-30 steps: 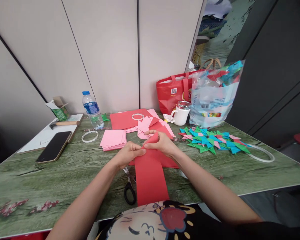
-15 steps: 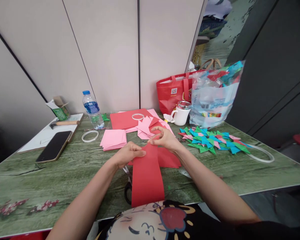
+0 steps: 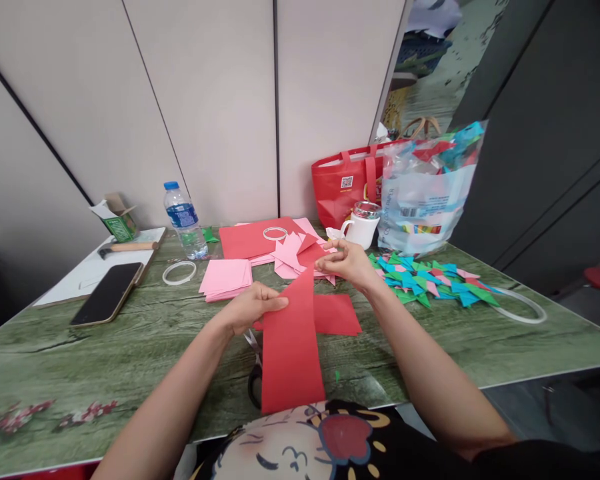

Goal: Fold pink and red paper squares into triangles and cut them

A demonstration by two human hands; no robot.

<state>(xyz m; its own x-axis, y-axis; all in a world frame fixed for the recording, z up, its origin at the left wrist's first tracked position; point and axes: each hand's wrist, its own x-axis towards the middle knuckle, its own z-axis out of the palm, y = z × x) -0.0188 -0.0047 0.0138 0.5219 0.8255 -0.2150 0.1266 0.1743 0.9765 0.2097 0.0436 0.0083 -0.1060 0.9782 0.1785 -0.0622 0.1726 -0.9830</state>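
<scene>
A long red paper strip [image 3: 291, 353] hangs toward my body, its upper edge slanting up to a point on the right. My left hand [image 3: 253, 307] is closed on its upper left edge, thumb on top. At the raised tip, my right hand [image 3: 347, 263] pinches the paper with thumb and fingers. Under the strip lie more red paper pieces [image 3: 337, 315], sticking out to both sides. Scissors [image 3: 255, 383] with black handles rest partly hidden beneath its left edge. Just beyond the hands are pink and red folded papers [image 3: 291, 253].
A pink paper stack [image 3: 226, 277], tape rolls [image 3: 179, 272], a water bottle [image 3: 186, 223] and a phone [image 3: 107, 293] are to the left. Rightward stand a white mug [image 3: 363, 230], a red bag [image 3: 343, 193], a plastic bag [image 3: 425, 200] and a pile of coloured folded pieces [image 3: 425, 280].
My right hand has moved right and slightly up, drawing the strip's top corner out into a slanted point. My left hand stays nearly in place on the paper.
</scene>
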